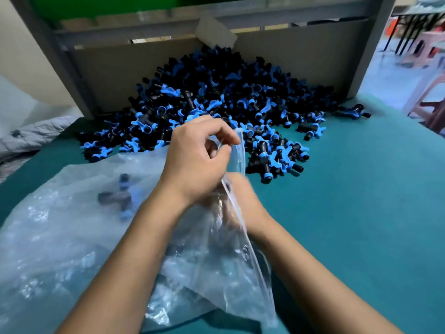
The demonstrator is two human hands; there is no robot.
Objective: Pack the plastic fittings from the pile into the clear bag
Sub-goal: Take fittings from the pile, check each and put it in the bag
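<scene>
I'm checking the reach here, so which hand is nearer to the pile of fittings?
Left. The left hand pinches the clear bag rim right at the near edge of the pile of fittings. The right hand sits lower, reaching into the bag's mouth, farther back from the pile.

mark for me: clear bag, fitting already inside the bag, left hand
clear bag (55, 237), head view, on its crinkled side panel left of the arms.
fitting inside the bag (118, 196), head view, on its dark body seen through the plastic.
left hand (195, 165), head view, on the back of the hand pinching the bag's rim.

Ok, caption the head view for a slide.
Left hand pinches clear bag's rim, right hand reaching inside, beside fittings pile.
</scene>
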